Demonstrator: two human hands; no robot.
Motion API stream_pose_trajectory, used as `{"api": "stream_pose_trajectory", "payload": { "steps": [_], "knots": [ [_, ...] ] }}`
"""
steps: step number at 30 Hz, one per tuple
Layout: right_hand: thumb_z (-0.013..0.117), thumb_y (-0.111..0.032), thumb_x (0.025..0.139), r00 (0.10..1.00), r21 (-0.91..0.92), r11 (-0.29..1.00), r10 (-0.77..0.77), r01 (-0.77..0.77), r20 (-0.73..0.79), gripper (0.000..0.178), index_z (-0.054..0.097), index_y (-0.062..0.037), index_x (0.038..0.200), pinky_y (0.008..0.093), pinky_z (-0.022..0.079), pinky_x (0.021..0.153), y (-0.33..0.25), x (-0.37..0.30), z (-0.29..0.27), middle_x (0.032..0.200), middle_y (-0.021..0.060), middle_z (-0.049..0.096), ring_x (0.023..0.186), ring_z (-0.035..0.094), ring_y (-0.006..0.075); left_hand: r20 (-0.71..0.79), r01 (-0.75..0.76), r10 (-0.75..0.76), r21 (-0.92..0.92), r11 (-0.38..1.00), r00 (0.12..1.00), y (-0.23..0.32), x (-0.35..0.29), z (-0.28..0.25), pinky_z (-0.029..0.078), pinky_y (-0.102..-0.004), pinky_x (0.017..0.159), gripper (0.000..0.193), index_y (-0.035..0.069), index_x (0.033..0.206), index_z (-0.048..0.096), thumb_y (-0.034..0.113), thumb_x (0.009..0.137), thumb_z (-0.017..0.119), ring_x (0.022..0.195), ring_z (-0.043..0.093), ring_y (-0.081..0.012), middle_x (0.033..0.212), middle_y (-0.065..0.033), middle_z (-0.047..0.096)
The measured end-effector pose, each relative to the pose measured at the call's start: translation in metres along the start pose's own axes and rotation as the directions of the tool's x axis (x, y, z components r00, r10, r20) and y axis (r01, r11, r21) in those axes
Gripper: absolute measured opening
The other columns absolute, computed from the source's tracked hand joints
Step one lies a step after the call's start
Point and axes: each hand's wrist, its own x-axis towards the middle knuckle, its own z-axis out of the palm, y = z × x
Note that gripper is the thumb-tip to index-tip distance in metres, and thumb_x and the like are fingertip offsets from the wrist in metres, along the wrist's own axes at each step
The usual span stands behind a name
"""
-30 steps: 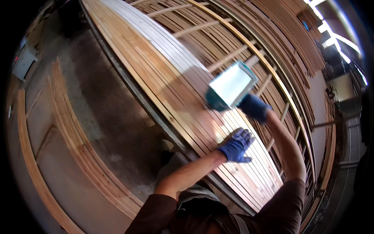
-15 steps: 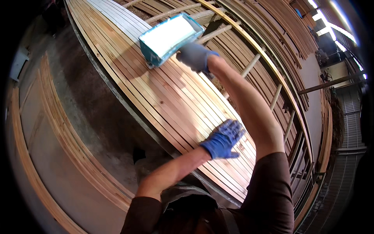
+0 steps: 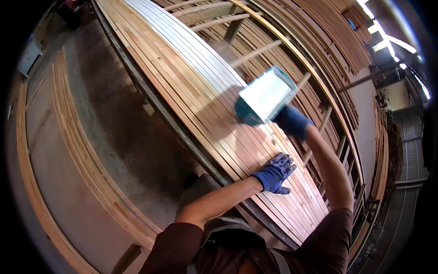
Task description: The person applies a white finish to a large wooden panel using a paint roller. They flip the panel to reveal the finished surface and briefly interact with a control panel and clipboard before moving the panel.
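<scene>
Wearing a blue glove, my right hand (image 3: 293,122) is closed on the near right end of a teal open-topped trough (image 3: 250,112), which looks bright white inside. The trough is tilted above the long narrow wooden strips (image 3: 182,107) and casts a shadow on them; whether it touches them I cannot tell. My right fingers are partly hidden and blurred. Gloved in stained blue, my left hand (image 3: 275,173) lies flat on the strips at the near end, fingers stretched out and nothing in it. Toward the far end, the right-hand strips carry a white coat (image 3: 191,48).
Round wooden crossbars (image 3: 255,54) run from the strips to a long pale rail (image 3: 315,61) on the right. Stacked brown boards (image 3: 315,34) lie beyond. To my left, long planks (image 3: 75,123) rest over the grey floor (image 3: 118,128).
The trough has come nearer and to the right with my right hand, uncovering more white-coated strips. My left hand still lies flat on the strips. The whole view has shifted a little.
</scene>
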Motion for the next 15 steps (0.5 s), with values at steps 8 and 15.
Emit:
{"api": "stream_pose_trajectory", "payload": {
  "steps": [8, 15],
  "knots": [
    [0.047, -0.025, 0.099, 0.998, -0.145, 0.988, 0.052, -0.057, -0.033, 0.031, 0.062, -0.0031, 0.114, 0.0392, 0.056, 0.067, -0.032, -0.013, 0.008, 0.089, 0.0159, 0.067, 0.081, 0.067, 0.0228, -0.161, 0.147, -0.114, 0.209, 0.967, 0.980, 0.042, 0.011, 0.047, 0.013, -0.0482, 0.119, 0.095, 0.000, 0.144, 0.037, 0.069, 0.082, 0.052, 0.142, 0.030, -0.0378, 0.148, -0.0270, 0.037],
    [0.047, -0.019, 0.093, 0.983, 0.116, 0.977, 0.180, -0.181, 0.022, 0.033, 0.059, -0.0026, 0.119, 0.0328, 0.051, 0.049, 0.024, -0.159, 0.022, 0.075, 0.0116, 0.064, 0.057, 0.061, 0.0181, -0.075, 0.057, -0.045, 0.171, 0.984, 0.996, 0.180, 0.057, 0.139, 0.016, -0.0491, 0.118, 0.093, -0.001, 0.141, 0.042, 0.070, 0.082, 0.051, 0.139, 0.032, -0.0394, 0.146, -0.0249, 0.039]
  ]
}}
